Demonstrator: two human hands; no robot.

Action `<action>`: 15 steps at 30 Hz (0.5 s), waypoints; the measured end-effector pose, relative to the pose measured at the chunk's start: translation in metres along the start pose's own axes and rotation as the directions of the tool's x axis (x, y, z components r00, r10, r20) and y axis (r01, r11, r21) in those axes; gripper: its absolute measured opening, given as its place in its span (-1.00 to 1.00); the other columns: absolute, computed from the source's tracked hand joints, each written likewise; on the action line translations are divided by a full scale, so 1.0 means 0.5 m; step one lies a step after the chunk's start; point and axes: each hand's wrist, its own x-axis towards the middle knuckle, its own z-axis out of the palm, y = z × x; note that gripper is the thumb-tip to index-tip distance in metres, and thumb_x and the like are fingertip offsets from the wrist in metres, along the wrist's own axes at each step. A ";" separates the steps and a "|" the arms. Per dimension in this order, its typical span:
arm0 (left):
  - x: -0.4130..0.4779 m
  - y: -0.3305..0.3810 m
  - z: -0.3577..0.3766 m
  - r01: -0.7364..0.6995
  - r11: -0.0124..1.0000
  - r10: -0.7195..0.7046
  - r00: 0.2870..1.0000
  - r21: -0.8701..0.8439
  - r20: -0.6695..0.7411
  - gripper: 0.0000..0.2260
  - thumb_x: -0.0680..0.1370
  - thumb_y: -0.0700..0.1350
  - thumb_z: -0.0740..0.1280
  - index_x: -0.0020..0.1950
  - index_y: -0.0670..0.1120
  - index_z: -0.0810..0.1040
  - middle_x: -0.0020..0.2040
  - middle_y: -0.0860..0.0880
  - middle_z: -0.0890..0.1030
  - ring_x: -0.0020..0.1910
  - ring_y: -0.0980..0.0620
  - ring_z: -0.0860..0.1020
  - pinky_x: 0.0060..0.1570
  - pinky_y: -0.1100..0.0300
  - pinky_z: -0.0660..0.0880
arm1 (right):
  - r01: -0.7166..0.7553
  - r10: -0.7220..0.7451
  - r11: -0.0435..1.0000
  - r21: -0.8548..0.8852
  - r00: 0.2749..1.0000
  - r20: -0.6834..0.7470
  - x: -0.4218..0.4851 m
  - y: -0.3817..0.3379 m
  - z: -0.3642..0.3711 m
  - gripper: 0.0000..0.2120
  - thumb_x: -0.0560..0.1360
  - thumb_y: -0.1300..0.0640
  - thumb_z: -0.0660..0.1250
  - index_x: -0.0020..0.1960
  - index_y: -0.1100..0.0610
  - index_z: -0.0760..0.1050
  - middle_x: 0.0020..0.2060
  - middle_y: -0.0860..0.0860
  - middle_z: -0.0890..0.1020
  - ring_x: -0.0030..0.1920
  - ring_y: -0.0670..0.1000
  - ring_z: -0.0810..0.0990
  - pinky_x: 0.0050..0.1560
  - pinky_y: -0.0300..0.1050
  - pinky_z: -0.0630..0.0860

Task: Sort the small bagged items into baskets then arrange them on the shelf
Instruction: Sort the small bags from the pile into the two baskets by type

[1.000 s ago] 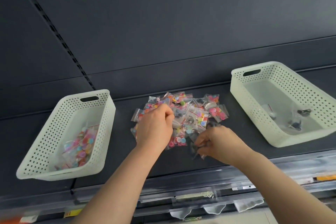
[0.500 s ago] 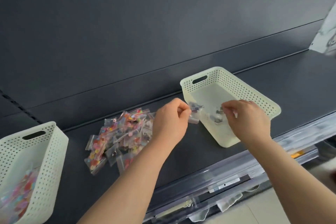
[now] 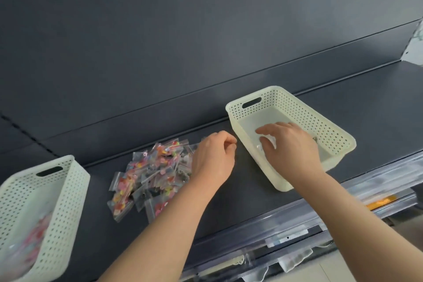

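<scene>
A pile of small clear bags (image 3: 155, 174) with colourful and dark bits lies on the dark shelf (image 3: 229, 204) between two cream perforated baskets. My left hand (image 3: 214, 158) hovers at the pile's right edge, fingers curled, thumb against the forefinger, with no bag visible in it. My right hand (image 3: 288, 146) reaches into the right basket (image 3: 332, 130), fingers spread and pointing left over its floor; a small clear bag (image 3: 263, 144) shows under the fingertips. The left basket (image 3: 64, 201) holds colourful bags, blurred.
The shelf's dark back panel rises right behind the baskets. A clear price rail (image 3: 297, 220) with an orange label (image 3: 378, 202) runs along the front edge. Below it hang more bagged goods. A white wall piece shows at the far right.
The bag pinched in my left hand half a second ago is gone from it, and that hand has drawn back toward the pile. My right hand has sunk deeper into the right basket with fingers spread.
</scene>
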 end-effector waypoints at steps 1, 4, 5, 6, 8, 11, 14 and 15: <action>-0.008 -0.027 -0.013 0.035 0.999 -0.035 0.999 0.018 -0.007 -0.86 0.61 -0.08 0.28 0.09 0.08 0.60 0.04 0.14 0.62 -0.02 0.09 0.58 -0.05 0.10 0.56 | 0.028 -0.028 0.999 0.017 1.000 0.013 0.000 -0.020 0.010 -0.79 0.53 0.08 0.27 0.10 -0.10 0.60 -0.01 -0.13 0.65 0.03 -0.01 0.55 -0.18 -0.11 0.48; -0.028 -0.112 -0.058 0.138 0.988 -0.134 0.990 0.074 -0.050 -0.84 0.62 -0.09 0.27 0.10 0.11 0.59 0.08 0.17 0.61 0.02 0.11 0.58 -0.11 0.14 0.55 | 0.096 -0.099 0.994 0.050 0.994 0.053 -0.002 -0.081 0.042 -0.78 0.51 0.10 0.27 0.06 -0.12 0.61 -0.06 -0.12 0.64 0.01 0.02 0.54 -0.26 -0.13 0.42; -0.034 -0.140 -0.073 0.156 0.981 -0.150 0.987 0.118 -0.054 -0.82 0.62 -0.10 0.25 0.13 0.13 0.59 0.12 0.17 0.60 0.04 0.11 0.57 -0.13 0.16 0.53 | 0.117 -0.122 0.991 0.067 0.990 0.072 -0.003 -0.100 0.054 -0.78 0.51 0.10 0.27 0.06 -0.12 0.62 -0.08 -0.12 0.64 0.01 0.02 0.54 -0.27 -0.14 0.39; -0.041 -0.167 -0.084 0.160 0.971 -0.156 0.987 0.177 -0.037 -0.78 0.63 -0.11 0.23 0.17 0.14 0.58 0.17 0.17 0.58 0.05 0.10 0.56 -0.14 0.19 0.50 | 0.136 -0.143 0.988 0.079 0.985 0.099 -0.006 -0.117 0.066 -0.77 0.51 0.10 0.27 0.07 -0.12 0.62 -0.07 -0.11 0.64 0.01 0.01 0.54 -0.25 -0.14 0.39; -0.057 -0.214 -0.103 0.162 0.948 -0.167 0.986 0.274 -0.006 -0.74 0.64 -0.12 0.21 0.24 0.15 0.56 0.25 0.15 0.55 0.12 0.08 0.53 -0.09 0.20 0.47 | 0.166 -0.178 0.983 0.082 0.970 0.167 -0.011 -0.143 0.090 -0.78 0.52 0.09 0.27 0.10 -0.11 0.60 -0.04 -0.10 0.63 0.03 0.01 0.55 -0.18 -0.14 0.43; -0.083 -0.273 -0.121 0.245 0.906 -0.257 0.966 0.344 -0.010 -0.73 0.64 -0.10 0.23 0.27 0.16 0.54 0.27 0.13 0.55 0.21 0.06 0.51 -0.04 0.19 0.48 | 0.185 -0.192 0.981 0.049 0.954 0.229 -0.023 -0.162 0.122 -0.79 0.53 0.06 0.27 0.11 -0.13 0.59 -0.02 -0.11 0.62 0.03 0.00 0.55 -0.19 -0.16 0.41; -0.100 -0.304 -0.132 0.312 0.872 -0.325 0.945 0.378 -0.031 -0.77 0.63 -0.08 0.24 0.23 0.15 0.57 0.17 0.11 0.61 0.10 0.04 0.56 -0.06 0.11 0.54 | 0.150 -0.156 0.988 0.040 0.950 0.272 -0.035 -0.167 0.152 -0.81 0.53 0.05 0.28 0.08 -0.14 0.59 -0.02 -0.13 0.62 0.02 -0.02 0.56 -0.19 -0.17 0.42; -0.103 -0.305 -0.134 0.307 0.874 -0.311 0.949 0.377 -0.053 -0.79 0.63 -0.07 0.25 0.21 0.14 0.57 0.15 0.10 0.61 0.10 0.05 0.56 -0.04 0.10 0.55 | 0.139 -0.145 0.989 0.041 0.949 0.280 -0.039 -0.167 0.161 -0.83 0.52 0.04 0.28 0.04 -0.14 0.60 -0.04 -0.14 0.62 -0.01 -0.04 0.57 -0.21 -0.18 0.44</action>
